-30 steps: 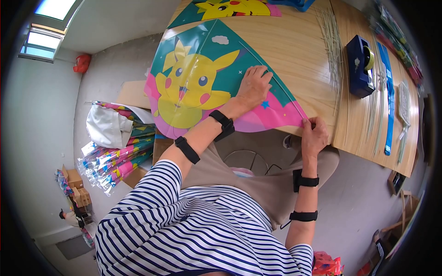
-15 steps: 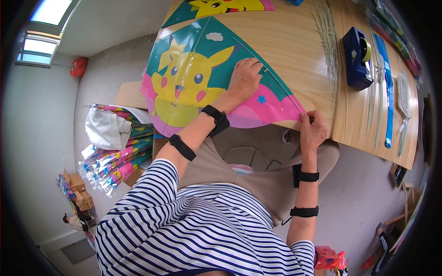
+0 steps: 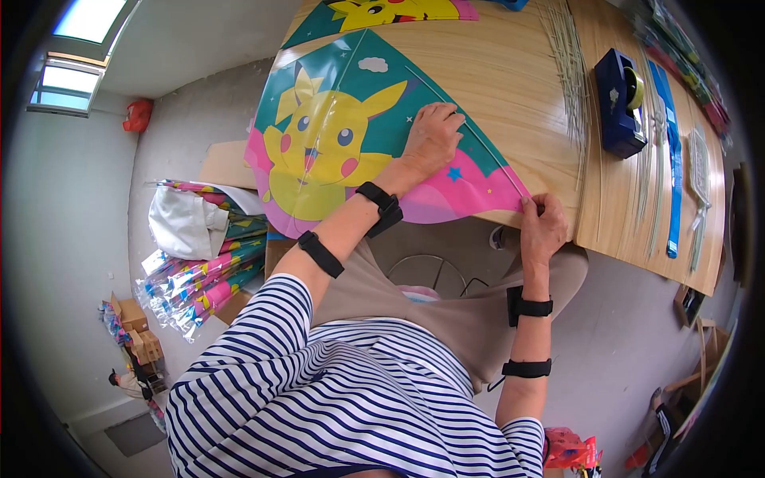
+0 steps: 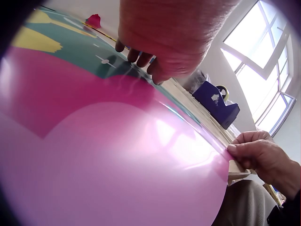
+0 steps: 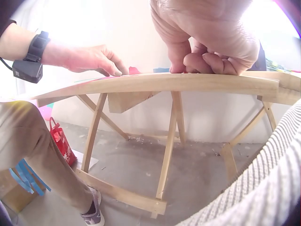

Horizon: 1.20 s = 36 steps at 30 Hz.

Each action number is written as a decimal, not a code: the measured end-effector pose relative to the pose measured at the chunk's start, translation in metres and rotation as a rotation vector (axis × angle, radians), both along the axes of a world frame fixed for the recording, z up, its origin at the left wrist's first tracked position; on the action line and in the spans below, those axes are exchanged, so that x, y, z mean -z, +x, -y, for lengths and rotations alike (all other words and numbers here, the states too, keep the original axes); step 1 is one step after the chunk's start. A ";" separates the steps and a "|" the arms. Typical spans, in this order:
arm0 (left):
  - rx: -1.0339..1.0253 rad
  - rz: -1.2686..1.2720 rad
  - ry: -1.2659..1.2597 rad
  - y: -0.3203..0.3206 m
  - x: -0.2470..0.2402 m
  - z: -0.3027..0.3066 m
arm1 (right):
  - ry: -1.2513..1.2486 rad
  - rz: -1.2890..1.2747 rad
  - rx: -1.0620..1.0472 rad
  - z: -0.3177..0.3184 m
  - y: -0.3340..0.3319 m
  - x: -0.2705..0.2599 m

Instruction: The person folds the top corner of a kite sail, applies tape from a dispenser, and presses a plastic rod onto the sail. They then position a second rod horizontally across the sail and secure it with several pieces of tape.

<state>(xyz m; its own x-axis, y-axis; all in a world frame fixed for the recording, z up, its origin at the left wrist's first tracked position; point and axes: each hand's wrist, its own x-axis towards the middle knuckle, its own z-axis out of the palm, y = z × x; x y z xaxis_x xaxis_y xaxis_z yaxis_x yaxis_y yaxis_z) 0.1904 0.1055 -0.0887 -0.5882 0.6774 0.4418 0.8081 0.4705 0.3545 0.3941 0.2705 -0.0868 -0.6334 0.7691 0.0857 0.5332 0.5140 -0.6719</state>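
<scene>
A kite sail (image 3: pixel 311 171) of thin glossy sheet, printed with a yellow cartoon figure on green and pink, lies over the table's near edge. Along its right-hand edge runs a thin pale rod (image 3: pixel 494 159). My left hand (image 3: pixel 433 139) rests on the sail, fingertips at this edge and over the rod; the left wrist view shows its fingers (image 4: pixel 141 57) reaching down to the sheet. At the sail's pink right corner, my right hand (image 3: pixel 545 225) pinches the tip between thumb and curled fingers. In the right wrist view those fingers (image 5: pixel 211 63) sit right at the tabletop's edge.
A second printed sail (image 3: pixel 390 11) lies at the far edge of the wooden table (image 3: pixel 510 72). Thin sticks (image 3: pixel 567 76), a blue tape dispenser (image 3: pixel 620 103) and a blue strip (image 3: pixel 673 175) lie to the right. Wrapped kites (image 3: pixel 199 279) are piled on the left.
My left hand lifted slightly back from the rod, then moved forward onto the sail's edge again. The right hand keeps its pinch on the corner. The view has shifted slightly.
</scene>
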 end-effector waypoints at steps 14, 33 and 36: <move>0.004 -0.013 0.019 0.000 -0.004 0.004 | -0.456 -0.432 0.158 -0.015 0.009 0.005; 0.226 0.244 0.030 0.077 -0.101 0.017 | 0.328 0.096 0.122 -0.131 -0.055 -0.019; 0.267 0.328 0.035 0.086 -0.098 0.016 | 0.382 0.266 0.065 -0.136 -0.079 -0.014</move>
<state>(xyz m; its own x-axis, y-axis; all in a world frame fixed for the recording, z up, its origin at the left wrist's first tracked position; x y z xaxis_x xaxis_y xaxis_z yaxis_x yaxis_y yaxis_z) 0.2762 0.0891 0.0091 -0.5074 0.8129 0.2857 0.7414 0.2430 0.6255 0.3151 0.4064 -0.0731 -0.6230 0.7531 0.2114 0.7008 0.6575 -0.2768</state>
